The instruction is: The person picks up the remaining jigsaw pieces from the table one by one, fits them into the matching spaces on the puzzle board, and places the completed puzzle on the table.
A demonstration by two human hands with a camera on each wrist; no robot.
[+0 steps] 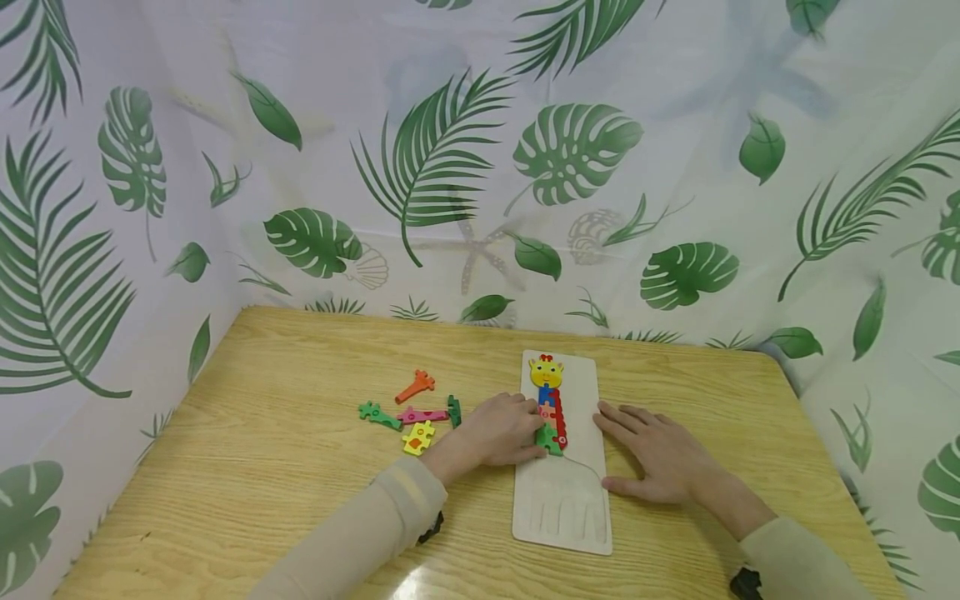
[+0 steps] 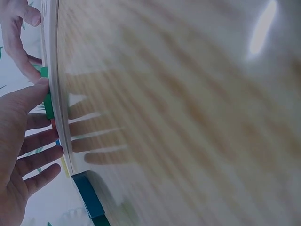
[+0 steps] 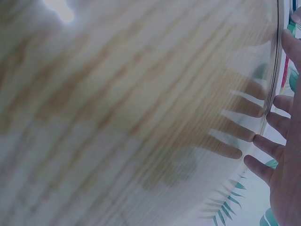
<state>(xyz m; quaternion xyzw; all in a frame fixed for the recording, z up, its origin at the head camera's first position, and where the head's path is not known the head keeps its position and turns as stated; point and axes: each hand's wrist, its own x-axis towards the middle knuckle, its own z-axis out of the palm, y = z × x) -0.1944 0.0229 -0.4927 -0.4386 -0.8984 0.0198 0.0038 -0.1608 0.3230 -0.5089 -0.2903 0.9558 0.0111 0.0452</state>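
Note:
A pale wooden puzzle board [image 1: 528, 504] lies lengthwise on the table, with shallow leg-shaped grooves at its near end. Set in its upper part is a giraffe: a yellow head [image 1: 547, 373], a blue piece [image 1: 549, 397], a long red piece [image 1: 561, 425], a salmon piece and a green piece [image 1: 550, 440]. My left hand [image 1: 501, 429] reaches over the board's left edge, its thumb at the green piece [image 2: 48, 106] and its other fingers extended along the edge. Against the board's right edge rests my right hand [image 1: 660, 454], fingers spread and straight.
Left of the board lie loose puzzle pieces: an orange one [image 1: 415, 387], a green one [image 1: 380, 415], a pink one [image 1: 423, 415], a yellow one [image 1: 417, 437] and a dark green one [image 1: 454, 410]. Leaf-printed cloth [image 1: 450, 275] hangs behind the wooden table [image 1: 285, 467].

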